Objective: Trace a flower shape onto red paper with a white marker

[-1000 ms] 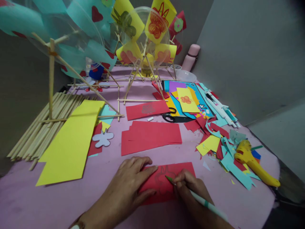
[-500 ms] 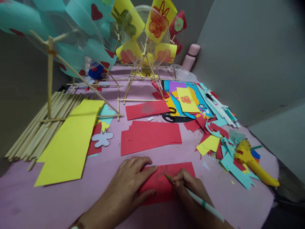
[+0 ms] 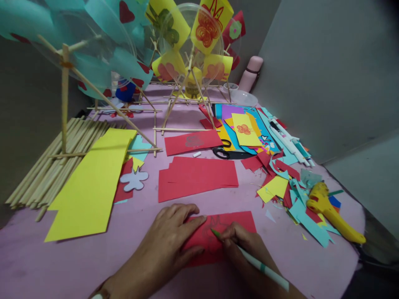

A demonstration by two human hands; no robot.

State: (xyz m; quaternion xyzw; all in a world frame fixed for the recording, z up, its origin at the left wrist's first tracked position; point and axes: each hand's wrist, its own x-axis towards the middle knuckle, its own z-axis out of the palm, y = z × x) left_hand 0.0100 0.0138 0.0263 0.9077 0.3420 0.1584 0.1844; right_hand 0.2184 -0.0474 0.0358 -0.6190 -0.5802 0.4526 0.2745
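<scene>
A small red paper strip (image 3: 237, 220) lies at the near edge of the pink table (image 3: 140, 224). My left hand (image 3: 170, 241) rests flat on its left end with the fingers spread, pinning it down. My right hand (image 3: 245, 247) is closed round a green-tipped pen (image 3: 249, 259). The pen's tip touches the red strip where a faint drawn outline shows. A stack of larger red sheets (image 3: 196, 176) lies just beyond the strip.
A long yellow sheet (image 3: 90, 187) and a bundle of wooden sticks (image 3: 46, 166) lie at the left. Stick-built wheels with paper cups (image 3: 193, 54) stand behind. Black scissors (image 3: 224, 153), coloured paper scraps (image 3: 293, 195), markers (image 3: 289, 143) and a yellow glue gun (image 3: 330, 211) are at the right.
The pen tip and my right hand have shifted slightly left across the red strip. My left hand has stayed where it was.
</scene>
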